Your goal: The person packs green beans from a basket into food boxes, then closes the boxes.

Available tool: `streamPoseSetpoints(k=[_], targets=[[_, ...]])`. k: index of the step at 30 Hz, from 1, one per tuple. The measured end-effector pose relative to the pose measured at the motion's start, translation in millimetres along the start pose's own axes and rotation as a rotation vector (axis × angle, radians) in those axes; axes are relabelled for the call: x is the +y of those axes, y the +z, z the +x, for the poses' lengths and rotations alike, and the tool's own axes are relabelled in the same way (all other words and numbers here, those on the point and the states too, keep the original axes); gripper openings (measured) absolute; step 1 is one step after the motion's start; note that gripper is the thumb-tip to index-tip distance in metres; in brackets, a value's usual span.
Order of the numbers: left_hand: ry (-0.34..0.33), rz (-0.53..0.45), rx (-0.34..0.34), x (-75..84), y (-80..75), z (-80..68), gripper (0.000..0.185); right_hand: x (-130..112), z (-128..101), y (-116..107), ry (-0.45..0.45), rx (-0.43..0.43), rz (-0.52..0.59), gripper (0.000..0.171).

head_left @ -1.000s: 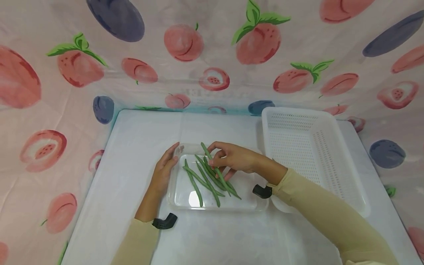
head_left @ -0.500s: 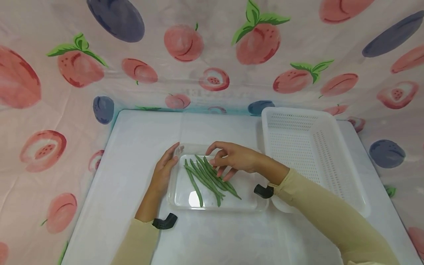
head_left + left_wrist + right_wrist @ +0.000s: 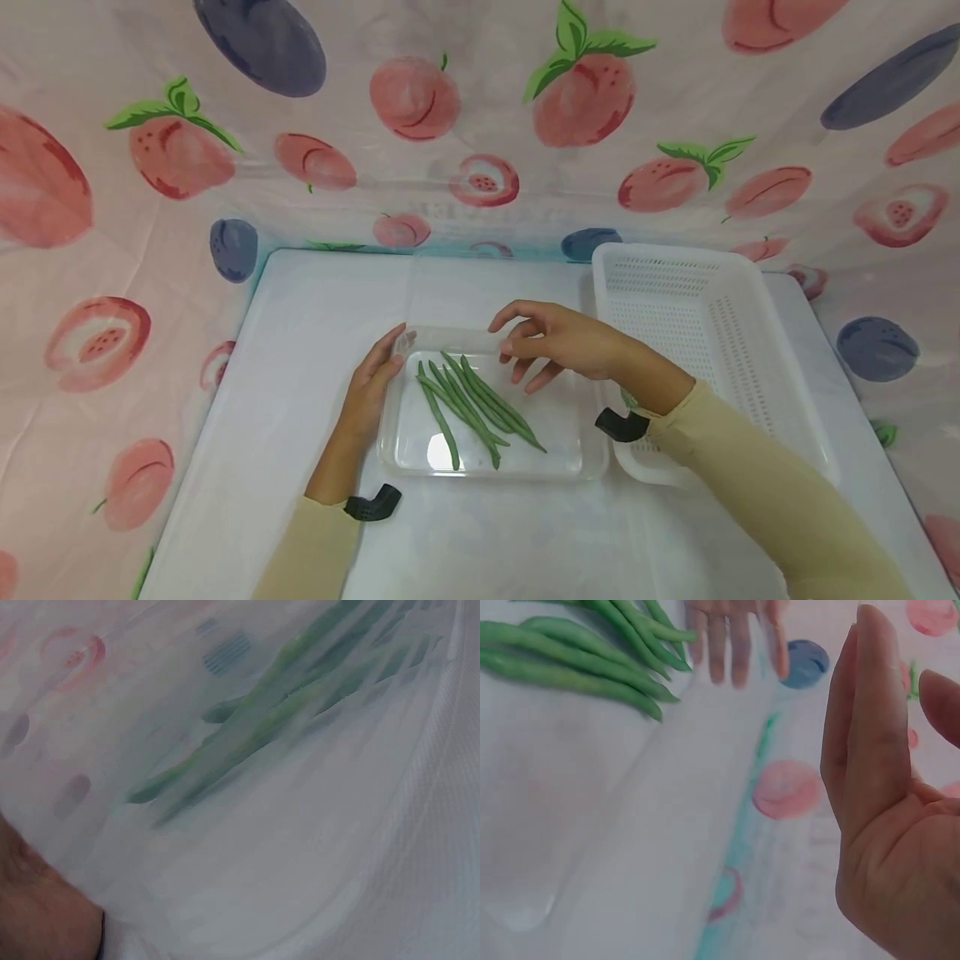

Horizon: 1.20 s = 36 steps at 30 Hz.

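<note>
Hovering loose and empty over the tray (image 3: pixel 592 467), right hand (image 3: pixel 562 340); left hand (image 3: pixel 372 385) rests flat against it.

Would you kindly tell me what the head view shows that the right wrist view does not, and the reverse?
Only the head view shows the white basket, both sleeves and the whole clear tray, with the left hand resting on its left edge. Only the right wrist view shows the right hand from the palm side, empty, fingers straight. Both show the green beans lying in the tray and the right hand raised clear of them.
</note>
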<state>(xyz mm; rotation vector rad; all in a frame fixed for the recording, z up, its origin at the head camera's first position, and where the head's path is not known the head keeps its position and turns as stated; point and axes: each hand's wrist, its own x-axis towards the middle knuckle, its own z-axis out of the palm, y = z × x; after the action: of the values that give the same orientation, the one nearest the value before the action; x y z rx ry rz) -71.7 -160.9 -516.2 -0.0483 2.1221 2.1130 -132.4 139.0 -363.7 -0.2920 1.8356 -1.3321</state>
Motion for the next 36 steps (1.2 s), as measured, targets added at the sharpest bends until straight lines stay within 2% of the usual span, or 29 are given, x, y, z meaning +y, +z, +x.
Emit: streamPoseSetpoints(k=[8, 15, 27, 31, 36], targets=[[-0.018, -0.001, -0.001, 1.6, 0.7, -1.7, 0.051, -4.8, -28.5, -28.9, -0.02, 0.06, 0.003, 0.038], [-0.009, -0.006, 0.003, 1.0, 1.7, -1.1, 0.05, -0.8, -54.6, -55.7, -0.066, 0.111, -0.003, 0.034], [0.014, -0.037, 0.0, 2.5, 2.5, -1.0, 0.051, 30.7, -87.5, -104.4, -0.118, 0.191, -0.022, 0.025], [0.019, -0.033, 0.0, 2.4, 2.4, -0.6, 0.052, 45.3, -90.9, -116.7, -0.101, 0.224, 0.006, 0.024], [0.018, -0.033, -0.001, 2.3, 2.2, -0.5, 0.051, 65.6, -89.2, -125.8, -0.012, 0.283, 0.014, 0.03]])
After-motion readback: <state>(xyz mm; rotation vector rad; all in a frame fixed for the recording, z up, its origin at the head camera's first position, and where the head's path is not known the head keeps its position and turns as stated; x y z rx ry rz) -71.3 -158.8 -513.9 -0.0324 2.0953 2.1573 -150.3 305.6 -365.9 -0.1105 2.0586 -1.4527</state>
